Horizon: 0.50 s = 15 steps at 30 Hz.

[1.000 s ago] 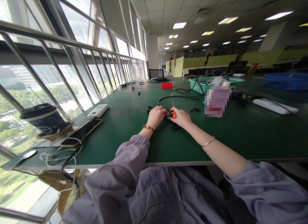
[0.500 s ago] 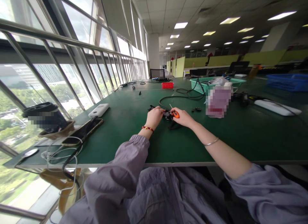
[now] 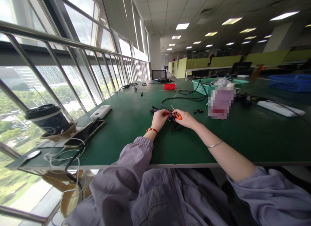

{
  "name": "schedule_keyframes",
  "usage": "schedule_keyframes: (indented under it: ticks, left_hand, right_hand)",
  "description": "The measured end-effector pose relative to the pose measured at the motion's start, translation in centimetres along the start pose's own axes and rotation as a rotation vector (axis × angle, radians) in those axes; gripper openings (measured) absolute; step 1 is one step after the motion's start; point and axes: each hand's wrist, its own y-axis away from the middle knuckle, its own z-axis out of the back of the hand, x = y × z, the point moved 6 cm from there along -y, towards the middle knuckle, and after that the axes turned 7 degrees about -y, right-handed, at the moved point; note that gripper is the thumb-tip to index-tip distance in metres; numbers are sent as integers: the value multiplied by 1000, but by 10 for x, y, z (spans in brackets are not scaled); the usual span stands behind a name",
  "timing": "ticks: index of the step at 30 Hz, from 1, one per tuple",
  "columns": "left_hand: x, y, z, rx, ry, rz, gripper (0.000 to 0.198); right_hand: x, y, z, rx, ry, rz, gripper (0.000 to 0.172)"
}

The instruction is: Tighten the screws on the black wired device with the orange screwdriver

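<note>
Over the green table (image 3: 126, 135), my left hand (image 3: 159, 119) has its fingers closed on a small black device (image 3: 171, 118), whose details are too small to make out. My right hand (image 3: 186, 118) is wrapped round an orange-handled screwdriver (image 3: 178, 116); its thin shaft points up and away to the left. Both hands nearly meet at the device. A dark strap-like piece (image 3: 176, 126) hangs or lies just below it. Beyond my left hand a black piece (image 3: 154, 109) sticks out, partly hidden by the fingers. A black cable (image 3: 165, 99) curves behind the device.
Small black parts (image 3: 199, 110) lie right of my hands. Farther back are a red box (image 3: 169, 86) and a green basket (image 3: 200, 86) with a pinkish packet (image 3: 221, 103) before it. At left stand a cup (image 3: 47, 119), a phone (image 3: 85, 133), a white power bank (image 3: 100, 112) and cables.
My left hand has shifted slightly right, its fingertips now closer to my right hand and covering more of the black device. My right hand keeps the screwdriver in almost the same place.
</note>
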Motion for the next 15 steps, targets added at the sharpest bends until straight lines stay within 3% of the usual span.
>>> schedule_keyframes:
  ticks: [10, 15]
  left_hand:
    - [2, -1, -6, 26, -24, -46, 14]
    - [-6, 0, -8, 37, -245, -99, 13]
  right_hand:
    - [-1, -1, -2, 21, 1, -24, 37]
    - [2, 0, 0, -6, 57, -64, 37]
